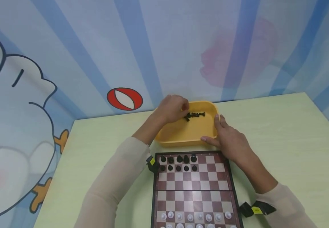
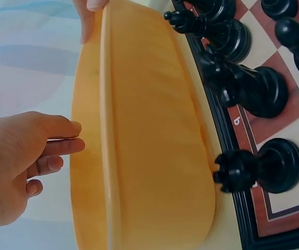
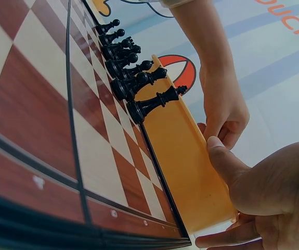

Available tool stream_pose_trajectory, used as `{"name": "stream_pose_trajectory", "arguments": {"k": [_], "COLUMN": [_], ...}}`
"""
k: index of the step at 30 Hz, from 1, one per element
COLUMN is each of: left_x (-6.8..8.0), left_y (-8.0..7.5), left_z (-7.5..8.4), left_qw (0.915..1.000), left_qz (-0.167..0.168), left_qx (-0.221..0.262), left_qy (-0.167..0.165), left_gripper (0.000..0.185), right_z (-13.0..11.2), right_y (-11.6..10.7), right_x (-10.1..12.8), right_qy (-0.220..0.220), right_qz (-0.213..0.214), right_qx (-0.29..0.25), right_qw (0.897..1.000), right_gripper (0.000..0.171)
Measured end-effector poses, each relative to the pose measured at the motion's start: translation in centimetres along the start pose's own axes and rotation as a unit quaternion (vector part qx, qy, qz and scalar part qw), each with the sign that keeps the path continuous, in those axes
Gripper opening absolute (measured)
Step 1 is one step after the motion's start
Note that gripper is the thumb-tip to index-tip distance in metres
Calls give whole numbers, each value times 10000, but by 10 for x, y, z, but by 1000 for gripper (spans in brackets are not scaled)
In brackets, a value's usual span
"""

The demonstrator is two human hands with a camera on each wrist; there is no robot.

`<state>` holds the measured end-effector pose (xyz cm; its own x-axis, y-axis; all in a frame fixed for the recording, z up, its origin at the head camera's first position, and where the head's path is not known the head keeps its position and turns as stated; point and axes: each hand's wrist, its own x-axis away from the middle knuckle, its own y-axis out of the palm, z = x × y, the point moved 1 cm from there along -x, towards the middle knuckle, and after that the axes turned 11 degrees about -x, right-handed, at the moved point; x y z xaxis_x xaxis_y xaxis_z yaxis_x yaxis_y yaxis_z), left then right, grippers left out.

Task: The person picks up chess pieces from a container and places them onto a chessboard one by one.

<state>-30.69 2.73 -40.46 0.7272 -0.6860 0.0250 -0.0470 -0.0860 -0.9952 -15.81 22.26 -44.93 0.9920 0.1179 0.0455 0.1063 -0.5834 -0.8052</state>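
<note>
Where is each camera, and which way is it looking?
Head: looks forward and down at the table; shows both arms, left hand in the tray, right hand on the tray's corner.
Left wrist: low beside the tray, facing the board; shows left fingers.
Right wrist: low over the board, facing the tray; shows both hands.
All share the tray and black pieces.

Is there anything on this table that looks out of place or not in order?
Only the black side looks unfinished: ten black chess pieces fill the left of their rows, and more black pieces lie loose in the yellow plastic tray.
</note>
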Motion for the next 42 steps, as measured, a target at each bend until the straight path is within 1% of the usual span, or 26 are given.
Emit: {"name": "stream_pose_trajectory", "arguments": {"k": [3,5,8,10,12,16,22,25,30,35,42], "left_x": [-3,-5,-8,-10,-12,-14,-13,-12,-10,-8,-9], "left_y": [2,3,4,6,9,13,15,16,18,20,18], "left_z": [1,2,5,7,10,15,20,20,19,19,18], "left_qw": [9998,9997,9998,9998,9995,9974,9907,9880,9887,9894,9905], "left_qz": [-111,-111,-116,-135,-213,-357,-501,-551,-375,-351,-238], "left_qx": [-150,-211,-132,-117,-213,-633,-1266,-1442,-1452,-1406,-1355], "left_qy": [71,106,109,87,50,5,12,20,-1,13,20], "left_gripper": [19,18,17,24,32,36,26,24,29,35,33], "right_z": [0,0,0,0,-1,-3,-7,-9,-11,-12,-10], "right_y": [0,0,-1,-1,0,1,3,3,3,4,2], "right_x": [0,1,1,1,2,3,5,4,3,4,3], "right_qy": [11,8,-18,-16,-11,1,-42,-34,-25,-4,-68], "right_qz": [-15,-12,19,40,33,19,73,49,51,-29,42], "right_qx": [-26,-27,-24,-47,-66,-73,-69,-74,-75,-62,-38], "right_qw": [10000,10000,10000,10000,10000,10000,9999,10000,10000,10000,10000], "right_gripper": [107,106,106,106,106,105,105,105,105,105,105]}}
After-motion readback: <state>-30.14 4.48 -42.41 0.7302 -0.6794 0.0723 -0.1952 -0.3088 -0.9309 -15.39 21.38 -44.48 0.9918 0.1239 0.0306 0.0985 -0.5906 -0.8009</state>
